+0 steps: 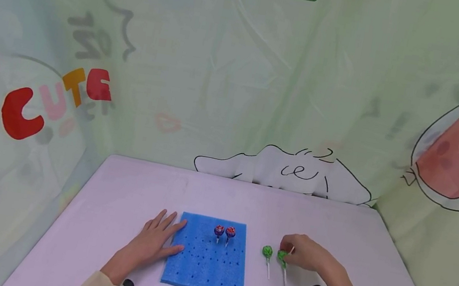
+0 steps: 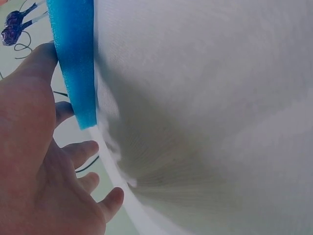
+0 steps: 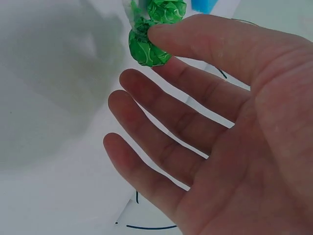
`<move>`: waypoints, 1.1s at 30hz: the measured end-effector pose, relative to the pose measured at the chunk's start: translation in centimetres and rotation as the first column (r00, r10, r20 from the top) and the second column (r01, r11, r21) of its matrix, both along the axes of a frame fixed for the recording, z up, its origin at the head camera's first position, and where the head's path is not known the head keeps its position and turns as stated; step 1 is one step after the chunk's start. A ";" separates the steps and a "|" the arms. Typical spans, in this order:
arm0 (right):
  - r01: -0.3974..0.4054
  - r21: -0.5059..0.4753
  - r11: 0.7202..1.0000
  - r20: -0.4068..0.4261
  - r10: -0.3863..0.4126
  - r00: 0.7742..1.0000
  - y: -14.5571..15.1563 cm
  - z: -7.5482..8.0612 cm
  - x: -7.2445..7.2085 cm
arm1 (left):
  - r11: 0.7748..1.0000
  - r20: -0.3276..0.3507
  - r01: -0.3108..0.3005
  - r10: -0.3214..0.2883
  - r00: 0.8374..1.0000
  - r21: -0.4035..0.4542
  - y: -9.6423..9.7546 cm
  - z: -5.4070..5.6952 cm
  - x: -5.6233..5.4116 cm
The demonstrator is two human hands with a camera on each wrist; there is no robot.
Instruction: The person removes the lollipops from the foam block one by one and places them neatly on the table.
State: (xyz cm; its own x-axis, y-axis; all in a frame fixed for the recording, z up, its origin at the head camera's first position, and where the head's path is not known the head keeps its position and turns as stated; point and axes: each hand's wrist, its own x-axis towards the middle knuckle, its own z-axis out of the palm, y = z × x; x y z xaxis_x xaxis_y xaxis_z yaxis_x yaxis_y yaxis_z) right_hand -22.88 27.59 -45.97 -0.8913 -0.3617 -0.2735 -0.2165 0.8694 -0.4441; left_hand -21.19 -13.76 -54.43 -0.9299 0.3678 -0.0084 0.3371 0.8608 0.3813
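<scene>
The step in hand looks like the pick-up of a green lollipop for the blue foam board, which lies flat on the pale worktop with rows of small holes in it. Two lollipops in red-and-blue wrappers already stand upright side by side in the board's far row, toward its twelve o'clock edge.

The left hand lies flat at the board's nine o'clock side, fingers spread and straight, fingertips on the foam's edge; the left wrist view shows the thumb against the blue edge and nothing in the grasp.

At about three o'clock from the board, two green lollipops lie on the worktop near each other, sticks pointing toward the person. The right hand is over the nearer green lollipop; in the right wrist view the thumb tip touches its crinkled green head while the other fingers are loosely extended and apart, so I judge it a touch, not yet a grip. The other green lollipop lies just beside, at its nine o'clock, untouched.

The next move, as I read it, calls for pinching the head or stick (the stick is thin and lies flat, so lifting by the head seems easier), turning it stick-down and aiming at a free hole beside the standing pair.
</scene>
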 end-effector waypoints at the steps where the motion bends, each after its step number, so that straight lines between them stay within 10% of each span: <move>1: 0.007 0.005 1.000 0.000 -0.007 1.000 0.0 0.0 -0.1 | 1.000 0.001 0.000 0.000 1.000 0.000 0.0 0.0 0.0; 33: 0.061 0.043 0.997 -0.003 -0.061 0.998 -0.7 -1.0 -0.9 | 1.000 -0.010 0.004 -0.004 1.000 -0.008 -0.1 -0.3 -0.2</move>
